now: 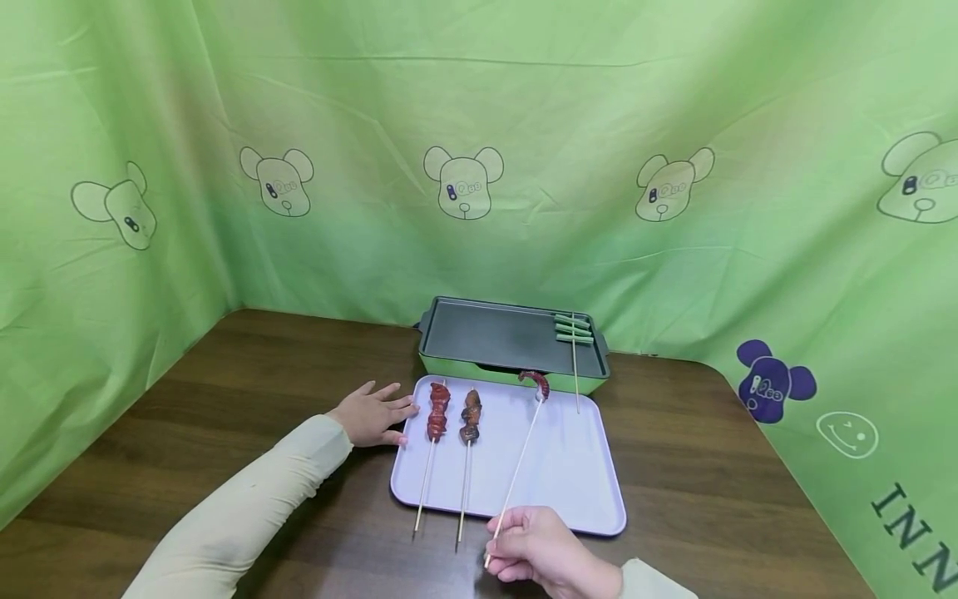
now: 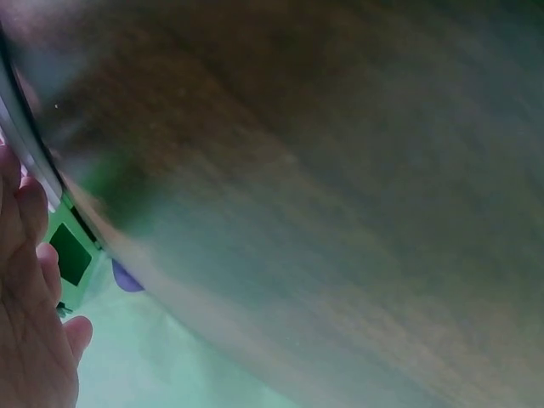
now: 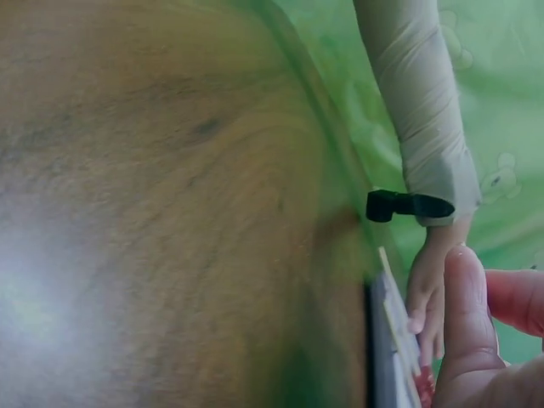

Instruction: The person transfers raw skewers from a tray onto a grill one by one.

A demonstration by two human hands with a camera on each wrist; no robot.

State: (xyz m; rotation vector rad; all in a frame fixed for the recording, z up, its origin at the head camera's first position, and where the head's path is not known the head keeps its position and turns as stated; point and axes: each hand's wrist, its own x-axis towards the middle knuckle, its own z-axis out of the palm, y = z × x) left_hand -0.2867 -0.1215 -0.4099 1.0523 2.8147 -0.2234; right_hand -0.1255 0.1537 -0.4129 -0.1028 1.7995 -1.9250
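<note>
My right hand [image 1: 540, 545] pinches the lower end of a thin wooden skewer [image 1: 520, 462] at the front edge of a pale lavender tray [image 1: 576, 491]. On the skewer's far end is a dark red, curled piece like an octopus tentacle [image 1: 540, 383], with a white bit below it, overlapping the tray's far edge. With fingers spread, my left hand [image 1: 372, 418] touches the tray's left rim. Two skewers lie on the tray close to it, one with red chunks [image 1: 437, 412], the other with brown meat-like chunks [image 1: 470, 416]. Their sticks stick out over the front rim.
Behind the tray stands a green grill box with a dark flat griddle [image 1: 494, 333] on top. A skewer of green pieces [image 1: 573, 328] lies at its right end, its stick reaching over the tray. A green printed curtain [image 1: 359, 249] encloses the brown wooden table [image 1: 696, 466].
</note>
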